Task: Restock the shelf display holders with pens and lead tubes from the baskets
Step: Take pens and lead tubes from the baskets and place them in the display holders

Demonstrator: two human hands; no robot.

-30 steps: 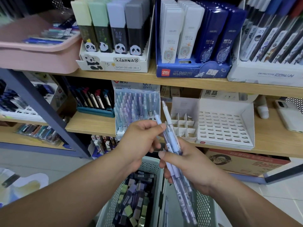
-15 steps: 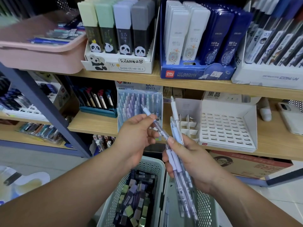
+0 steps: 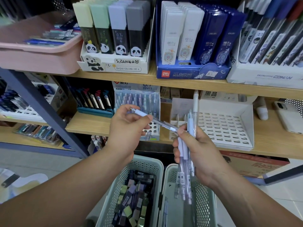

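The pens (image 3: 185, 151) have lilac grips and clear barrels with barcode stickers. Both baskets (image 3: 147, 162) are pale green, dotted with holes; the lead tubes (image 3: 134, 194) inside are black with lime, lilac and grey caps. The bin (image 3: 32, 58) is pink, the panda box (image 3: 114, 65) white with black-and-white pandas, the deli box (image 3: 191, 74) navy, the holder (image 3: 224, 128) white with a slot grid.

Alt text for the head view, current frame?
A person's left hand pinches one pen beside a pen bundle gripped in the right hand, over two baskets, one full of lead tubes. Stocked stationery shelves stand behind.
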